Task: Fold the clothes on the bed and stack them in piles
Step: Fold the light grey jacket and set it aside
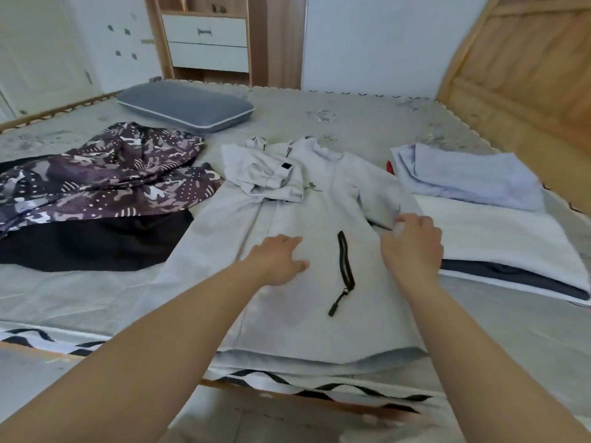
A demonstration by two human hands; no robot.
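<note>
A bed [367, 123] is holding scattered clothes. A light grey jacket [287, 298] is lying spread in the middle, between a camouflage garment [96, 174] and a folded white pile [499, 231]. A grey pillow [185, 105] is sitting behind. The left hand [278, 260] is pressing flat, fingers relaxed, on the jacket — the right hand [412, 247] is pinching its sleeve.
</note>
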